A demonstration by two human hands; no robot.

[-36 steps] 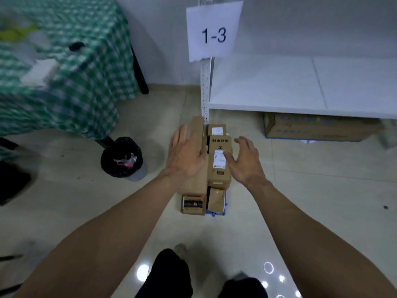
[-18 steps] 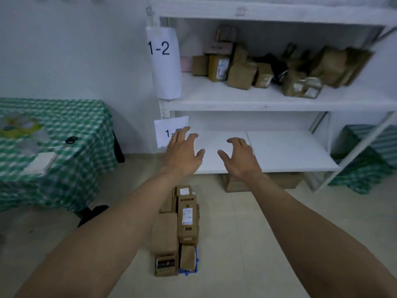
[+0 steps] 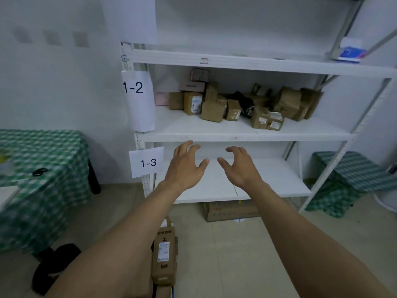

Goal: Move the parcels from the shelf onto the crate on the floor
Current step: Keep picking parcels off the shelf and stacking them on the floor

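Raised toward shelf [image 3: 279, 137]: left hand [image 3: 185, 168], right hand [image 3: 240, 168], seemingly empty.

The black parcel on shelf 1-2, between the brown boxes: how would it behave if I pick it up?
The black parcel looks like a crumpled bag, so it is probably soft and would sag when lifted. Boxes crowd it closely on both sides, so pulling it out might shift or topple them.
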